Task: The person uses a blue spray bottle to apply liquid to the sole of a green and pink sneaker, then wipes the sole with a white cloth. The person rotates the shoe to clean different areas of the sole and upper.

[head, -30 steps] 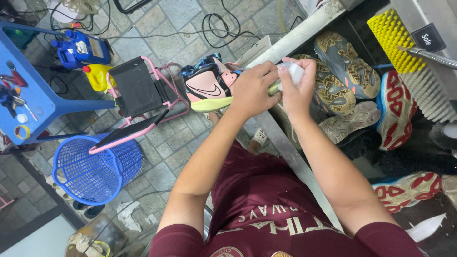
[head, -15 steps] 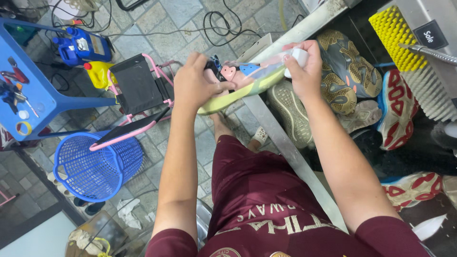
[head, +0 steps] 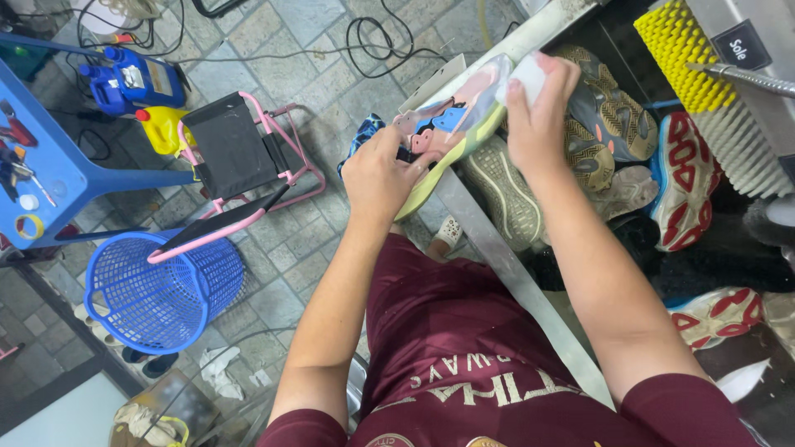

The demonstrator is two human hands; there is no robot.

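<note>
- Left hand [head: 379, 175] clenched around heel end of pink, blue and yellow-green sneaker [head: 451, 124], held in the air above metal basin edge [head: 497, 257].
- Right hand [head: 540, 116] gripping white sponge [head: 527, 76], pressed against sneaker toe.
- Other sneakers [head: 609, 116] lying in basin, below.

sneaker [head: 451, 124] heel hidden by left hand [head: 383, 178], white pad [head: 525, 79] perhaps cloth

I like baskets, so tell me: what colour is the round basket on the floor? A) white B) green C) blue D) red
C, the round mesh basket on the tiled floor beside the pink folding chair is plainly blue.
</note>
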